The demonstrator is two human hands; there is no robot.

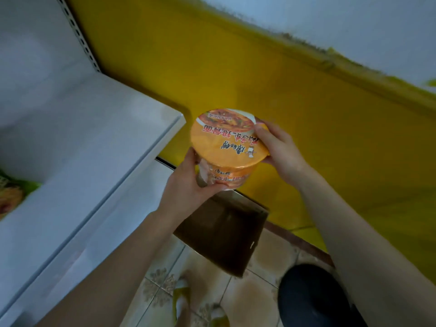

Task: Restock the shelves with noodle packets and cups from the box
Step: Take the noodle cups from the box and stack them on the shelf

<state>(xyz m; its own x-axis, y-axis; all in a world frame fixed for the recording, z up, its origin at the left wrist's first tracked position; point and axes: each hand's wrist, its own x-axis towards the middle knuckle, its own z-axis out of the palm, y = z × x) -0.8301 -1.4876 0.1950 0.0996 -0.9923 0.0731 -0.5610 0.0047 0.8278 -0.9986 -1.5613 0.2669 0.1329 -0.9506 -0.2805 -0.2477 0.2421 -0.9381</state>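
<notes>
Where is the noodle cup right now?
Head view, mid-frame: the noodle cup is held in the air between the left hand and right hand, just right of the white shelf and above the cardboard box.

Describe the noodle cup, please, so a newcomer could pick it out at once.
Start at the yellow wall beside the white shelf. In front of it, above the cardboard box, the left hand and right hand hold the noodle cup. Its round orange lid with red lettering sets it apart from the green packet on the shelf.
</notes>
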